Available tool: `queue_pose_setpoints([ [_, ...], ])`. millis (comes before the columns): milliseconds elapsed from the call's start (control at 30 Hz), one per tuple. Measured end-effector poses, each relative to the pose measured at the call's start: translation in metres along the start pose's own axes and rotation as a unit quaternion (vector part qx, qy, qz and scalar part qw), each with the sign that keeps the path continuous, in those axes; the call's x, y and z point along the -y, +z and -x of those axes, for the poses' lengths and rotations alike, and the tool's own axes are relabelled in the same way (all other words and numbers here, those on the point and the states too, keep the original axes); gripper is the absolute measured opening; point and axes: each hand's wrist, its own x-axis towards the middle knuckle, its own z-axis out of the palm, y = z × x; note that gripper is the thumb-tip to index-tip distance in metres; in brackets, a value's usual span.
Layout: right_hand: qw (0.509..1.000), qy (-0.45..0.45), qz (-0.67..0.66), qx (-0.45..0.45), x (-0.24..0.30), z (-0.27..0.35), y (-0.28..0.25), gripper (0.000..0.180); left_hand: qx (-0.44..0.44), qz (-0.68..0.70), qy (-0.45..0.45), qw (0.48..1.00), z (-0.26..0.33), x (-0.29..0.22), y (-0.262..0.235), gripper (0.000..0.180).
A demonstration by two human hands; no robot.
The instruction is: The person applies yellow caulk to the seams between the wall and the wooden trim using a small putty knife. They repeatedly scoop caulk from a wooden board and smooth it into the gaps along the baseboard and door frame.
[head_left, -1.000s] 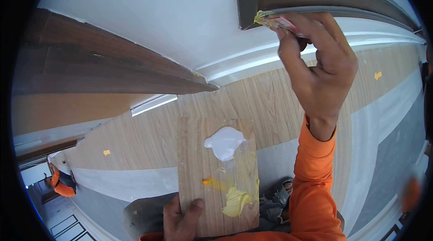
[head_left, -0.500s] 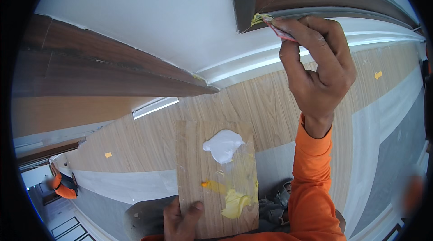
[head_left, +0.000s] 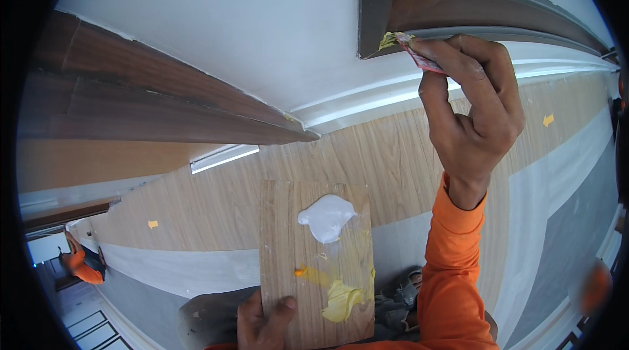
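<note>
My right hand [head_left: 481, 97] pinches a small flat scraper [head_left: 424, 61], red-edged and smeared pale, between thumb and fingers. Its tip meets a dab of yellow putty [head_left: 391, 40] at the lower corner of a dark brown frame [head_left: 375, 16]. Down in front of me, my left hand [head_left: 263, 320] grips a wood-grain board [head_left: 278, 238] by its left edge, thumb on top. The board carries a white blob of paste [head_left: 327, 217], a yellow lump of putty [head_left: 342, 301] and a small orange streak [head_left: 303, 272].
A brown wood trim [head_left: 170, 88] runs along the wall at left, above a white baseboard [head_left: 367, 101]. Yellow arrow stickers [head_left: 548, 120] mark the wood-look floor [head_left: 373, 160]. Far left, a person in orange [head_left: 84, 263] works by a doorway. A blurred orange shape [head_left: 596, 288] is at right.
The frame corner, my right hand and the scraper sit slightly farther right and lower in the picture. The scraper stays at the putty; my left hand keeps hold of the board.
</note>
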Motion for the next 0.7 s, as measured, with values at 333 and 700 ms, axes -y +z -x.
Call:
queue_pose_setpoints([
  [333, 0.999, 0.002, -0.012, 0.031, -0.002, -0.006, -0.008, 0.035, -0.014, -0.025, -0.010, 1.000, 0.002, 0.002, 0.003, 0.031],
  [700, 0.998, -0.010, 0.003, 0.058, -0.002, -0.007, -0.013, 0.035, -0.014, -0.027, -0.014, 0.999, 0.004, 0.004, 0.003, 0.027],
])
